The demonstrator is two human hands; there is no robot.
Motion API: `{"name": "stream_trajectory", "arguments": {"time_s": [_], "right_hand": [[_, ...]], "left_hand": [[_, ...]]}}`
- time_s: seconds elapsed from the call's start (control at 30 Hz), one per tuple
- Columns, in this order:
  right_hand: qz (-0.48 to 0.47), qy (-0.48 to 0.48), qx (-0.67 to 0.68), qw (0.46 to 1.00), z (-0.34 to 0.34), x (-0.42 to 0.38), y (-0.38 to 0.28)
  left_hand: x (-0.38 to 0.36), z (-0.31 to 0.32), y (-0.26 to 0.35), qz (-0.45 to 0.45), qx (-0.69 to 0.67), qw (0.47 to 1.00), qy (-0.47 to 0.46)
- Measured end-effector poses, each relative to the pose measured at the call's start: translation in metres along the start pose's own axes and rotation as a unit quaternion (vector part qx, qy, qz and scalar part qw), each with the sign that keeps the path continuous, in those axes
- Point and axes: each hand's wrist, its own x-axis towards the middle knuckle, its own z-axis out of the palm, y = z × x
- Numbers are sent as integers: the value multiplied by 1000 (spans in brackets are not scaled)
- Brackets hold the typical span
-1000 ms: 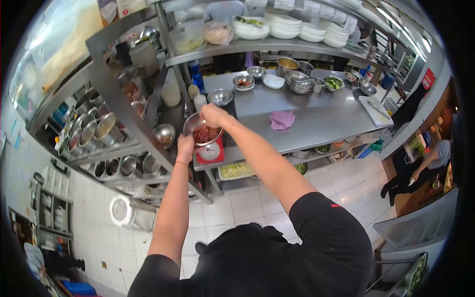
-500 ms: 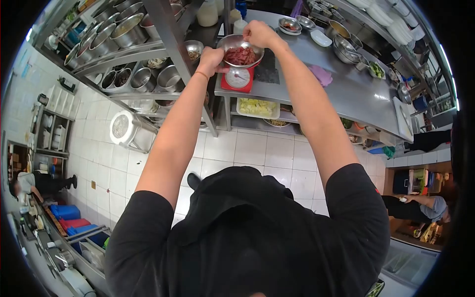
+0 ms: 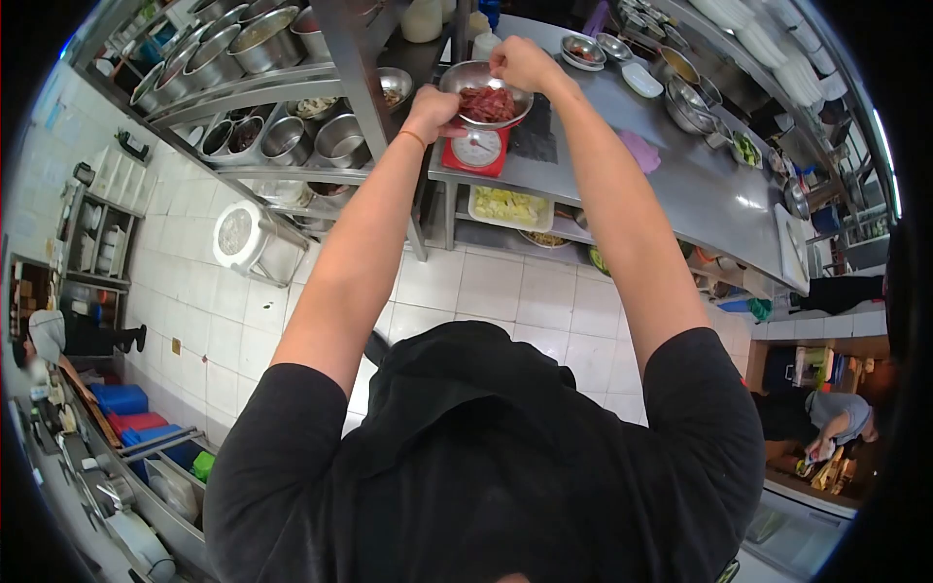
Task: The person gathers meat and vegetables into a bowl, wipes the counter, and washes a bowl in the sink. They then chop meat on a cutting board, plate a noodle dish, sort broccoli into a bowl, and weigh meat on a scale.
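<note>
A: Left hand is gripping the near-left rim of the steel bowl, fingers closed on the edge. Right hand is pinching over the bowl's far side; can't tell whether its grip is holding a piece of the meat or just touching it.

B: Where's the bowl sitting?

A: It's sitting on the red scale, at the left end of the steel desk. Dial is facing the person.

B: Handling?

A: Judging by looks: bowl is thin, stiff and light, with a smooth rim, so take it at the rim with one hand. Meat is looking wet, soft and slippery; it's going to flop and needs a fingertip pinch. Scale pan is small, so the bowl is probably tipping easily.

B: Surroundings?

A: A purple cloth is lying further along the desk, with more bowls beyond. A rack of metal containers is standing to the left. White tile floor below. Other people are working at both far edges.
</note>
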Motion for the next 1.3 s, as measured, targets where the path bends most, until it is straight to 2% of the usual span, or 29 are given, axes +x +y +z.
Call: {"name": "stream_trajectory", "arguments": {"time_s": [0.1, 0.17, 0.2, 0.23, 0.3, 0.33, 0.37, 0.4, 0.43, 0.47, 0.5, 0.53, 0.57, 0.6, 0.63, 0.67, 0.7, 0.73, 0.77, 0.87, 0.9, 0.93, 1.03, 1.07, 1.1, 1.17, 1.2, 1.27, 1.3], "right_hand": [[-36, 34, -34, 998, 9, -5, -2], [-36, 8, -39, 999, 20, -17, -11], [-32, -3, -88, 996, 42, -15, -4], [-41, -57, -109, 992, 29, -42, -42], [-86, -108, 100, 985, 81, -66, -62], [-98, -83, 32, 991, 130, -84, -82], [-106, -58, -36, 992, 179, -102, -101], [-72, -154, 70, 983, 212, -113, -128], [-162, -148, 58, 974, 273, -120, -132], [-105, -372, 109, 916, 259, -106, -170], [-199, -244, 125, 941, 301, -92, -185], [-225, -113, 227, 941, 355, -65, -200], [-193, -162, 263, 931, 402, -22, -214], [-177, -174, 259, 933, 425, 23, -243], [-232, 4, 156, 960, 471, 61, -262], [-274, 81, 129, 950, 508, 113, -278], [-218, 2, 93, 972, 547, 166, -288], [-116, -92, 122, 982, 559, 208, -301], [-44, -100, 159, 981, 589, 249, -302], [16, -239, 125, 963, 621, 297, -313], [-8, -299, 63, 952, 643, 311, -314], [-29, -356, 3, 934, 653, 315, -309], [-69, -329, -59, 940, 661, 315, -310], [-18, -288, 62, 956, 645, 302, -310], [-13, -274, 70, 959, 652, 305, -297], [16, -145, 179, 973, 680, 288, -247], [77, -214, 309, 924, 628, 260, -264], [92, -308, 434, 842, 510, 182, -305], [52, -341, 433, 833, 474, 153, -308]], "left_hand": [[8, 0, -14, 63, -92, 994, -17], [-14, -3, -16, 97, -106, 990, -1], [-16, -11, -34, 136, -80, 987, -25], [-16, -24, -57, 176, -54, 982, -43], [-66, -46, -97, 156, -108, 981, -51], [-118, -63, -90, 39, -153, 987, -8], [-112, -84, -155, 2, -88, 996, 22], [-110, -102, -224, -28, -111, 992, 56], [-132, -121, -234, -104, -169, 975, 102], [-149, -141, -250, -165, -262, 942, 128], [-160, -168, -262, -143, -287, 933, 162], [-149, -196, -314, -121, -267, 932, 211], [-153, -222, -319, -85, -295, 918, 253], [-146, -252, -351, -119, -285, 901, 306], [-139, -280, -376, -112, -289, 887, 341], [-133, -310, -389, -110, -268, 894, 341], [-131, -332, -421, -59, -219, 902, 368], [-135, -351, -392, -80, -303, 879, 359], [-130, -374, -405, -62, -295, 885, 356], [-110, -430, -425, -107, -279, 880, 369], [-101, -447, -431, -99, -274, 888, 357], [-95, -458, -431, -89, -268, 896, 342], [-48, -487, -439, -35, -266, 919, 288], [-39, -490, -403, -90, -277, 919, 265], [-26, -490, -402, -117, -294, 910, 269], [-7, -491, -391, -104, -265, 933, 220], [-3, -485, -382, -99, -254, 940, 204], [3, -466, -357, -99, -242, 951, 167], [2, -451, -339, -90, -229, 958, 145]]}}
